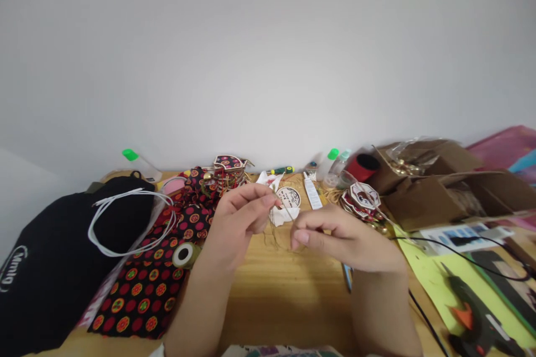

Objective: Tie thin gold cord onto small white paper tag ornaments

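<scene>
My left hand [240, 220] is raised over the wooden table [285, 295], its fingertips pinched on a thin gold thread [280, 228]. My right hand [335, 237] is close beside it, fingers curled and pinching the same thread lower down. The thread hangs in a loose loop between the two hands. Just behind the hands lie a white tissue [285, 215] and a round wooden disc [288, 197].
Black fabric with red dots [146, 284], a tape roll [184, 255], a black bag [46, 268] with white cord [125, 223] lie left. Right: octagonal ornaments [363, 201], cardboard boxes [439, 178], a black glue gun [473, 312] on green paper. Green-capped bottles [329, 164] and a screwdriver [281, 170] stand by the wall.
</scene>
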A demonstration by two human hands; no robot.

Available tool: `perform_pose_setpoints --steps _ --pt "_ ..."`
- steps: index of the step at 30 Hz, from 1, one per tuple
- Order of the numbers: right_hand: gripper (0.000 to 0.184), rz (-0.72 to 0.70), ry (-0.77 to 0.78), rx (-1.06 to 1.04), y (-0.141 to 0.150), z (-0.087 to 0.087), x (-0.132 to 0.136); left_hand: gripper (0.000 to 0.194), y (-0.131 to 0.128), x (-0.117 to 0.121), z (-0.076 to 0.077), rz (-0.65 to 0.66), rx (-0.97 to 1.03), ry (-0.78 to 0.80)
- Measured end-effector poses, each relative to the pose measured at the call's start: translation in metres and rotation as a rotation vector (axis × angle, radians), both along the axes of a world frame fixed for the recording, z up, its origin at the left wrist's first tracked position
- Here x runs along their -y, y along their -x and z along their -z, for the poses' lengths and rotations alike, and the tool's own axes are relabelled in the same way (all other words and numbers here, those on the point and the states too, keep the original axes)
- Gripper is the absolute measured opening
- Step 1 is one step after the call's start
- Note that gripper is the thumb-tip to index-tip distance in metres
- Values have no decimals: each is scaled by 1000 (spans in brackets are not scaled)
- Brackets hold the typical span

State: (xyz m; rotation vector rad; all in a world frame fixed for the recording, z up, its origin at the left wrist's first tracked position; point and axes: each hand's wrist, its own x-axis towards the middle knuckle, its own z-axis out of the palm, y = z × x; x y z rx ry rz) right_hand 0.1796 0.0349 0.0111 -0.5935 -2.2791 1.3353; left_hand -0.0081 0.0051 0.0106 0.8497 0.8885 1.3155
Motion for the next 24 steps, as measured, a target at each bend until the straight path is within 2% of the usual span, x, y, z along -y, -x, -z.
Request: perform_pose_setpoints --steps 3,5,7,11,15,19,24 --pt "18 -110 -169 196 -7 0 -3 17 3 0 -2 -52 -9 -15" --pt "8 -45 -230 212 -8 2 -4 16 4 -1 -2 -68 -20 -28" --pt "17 95 -216 120 -5 4 -2 15 5 -1 -1 -66 -34 -35" --pt "38 356 26 -235 11 8 6 15 3 1 1 -44 -108 -60" --pt "39 333 294 -490 28 12 12 13 1 2 1 -46 -263 -111" --pt "30 351 448 -555 33 12 12 19 0 1 0 10 -365 -171" --pt "22 367 503 -520 33 13 14 16 1 1 3 12 -393 -183"
